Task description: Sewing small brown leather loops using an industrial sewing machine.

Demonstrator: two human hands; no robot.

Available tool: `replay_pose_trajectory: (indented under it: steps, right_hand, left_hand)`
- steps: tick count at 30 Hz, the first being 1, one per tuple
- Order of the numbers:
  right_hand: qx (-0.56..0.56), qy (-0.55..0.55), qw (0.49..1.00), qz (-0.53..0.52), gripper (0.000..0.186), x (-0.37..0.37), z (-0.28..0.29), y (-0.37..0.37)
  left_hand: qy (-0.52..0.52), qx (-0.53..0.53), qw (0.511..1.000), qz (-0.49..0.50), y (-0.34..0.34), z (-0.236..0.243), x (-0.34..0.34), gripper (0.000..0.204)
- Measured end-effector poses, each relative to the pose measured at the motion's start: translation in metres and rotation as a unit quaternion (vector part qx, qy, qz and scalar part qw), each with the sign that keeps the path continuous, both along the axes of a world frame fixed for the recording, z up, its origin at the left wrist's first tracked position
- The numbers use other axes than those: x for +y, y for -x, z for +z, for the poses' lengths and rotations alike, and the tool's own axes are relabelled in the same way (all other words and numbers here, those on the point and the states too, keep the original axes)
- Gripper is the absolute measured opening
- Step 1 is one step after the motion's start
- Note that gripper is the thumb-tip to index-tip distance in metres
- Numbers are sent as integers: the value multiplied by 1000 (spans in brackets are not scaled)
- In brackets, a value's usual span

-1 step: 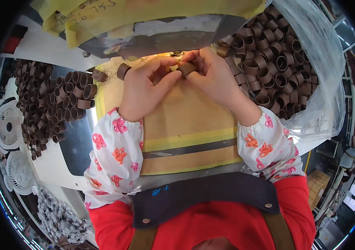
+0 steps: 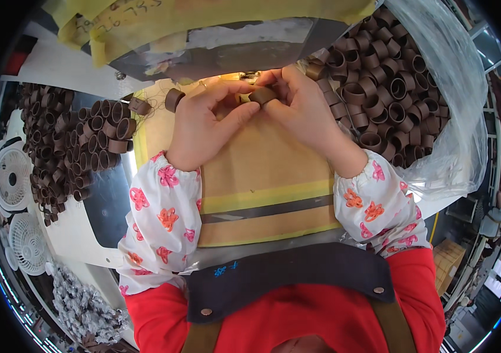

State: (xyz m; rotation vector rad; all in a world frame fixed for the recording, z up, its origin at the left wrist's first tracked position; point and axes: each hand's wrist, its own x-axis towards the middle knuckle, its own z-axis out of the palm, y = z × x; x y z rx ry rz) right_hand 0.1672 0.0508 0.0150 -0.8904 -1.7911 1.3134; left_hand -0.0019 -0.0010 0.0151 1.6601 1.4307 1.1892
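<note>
Just under the lit front edge of a machine head [image 2: 221, 53], covered with yellow tape, a short brown ring-shaped band [image 2: 263, 96] is held between both hands. My right hand [image 2: 310, 115] is closed around its right side, thumb against the lower edge. From the left, my left hand [image 2: 200, 126] pinches at it, thumb tip touching its left edge; some of its fingers are hidden. Beside the left knuckles lies another brown band [image 2: 174, 100], which appears not to be gripped. A further band [image 2: 140, 106] lies farther left among loose threads.
Many brown bands [image 2: 394, 88] fill a clear plastic bag [image 2: 468, 106] at the right. Another heap of bands [image 2: 56, 141] covers the left of the table. A tan work surface [image 2: 268, 165] with yellow tape lies below my hands. White fans [image 2: 27, 244] stand at the far left.
</note>
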Motion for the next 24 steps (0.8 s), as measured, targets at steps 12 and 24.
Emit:
replay_pose_trajectory:
  steps: [12,24]
  right_hand:
    - [-42,-200,978,-33,14,0,6,0]
    - [-107,-331,937,-10,8,6,5,1]
  left_hand:
    - [32,75,995,49,4,8,2,25]
    - [9,85,992,90,-3,4,2,23]
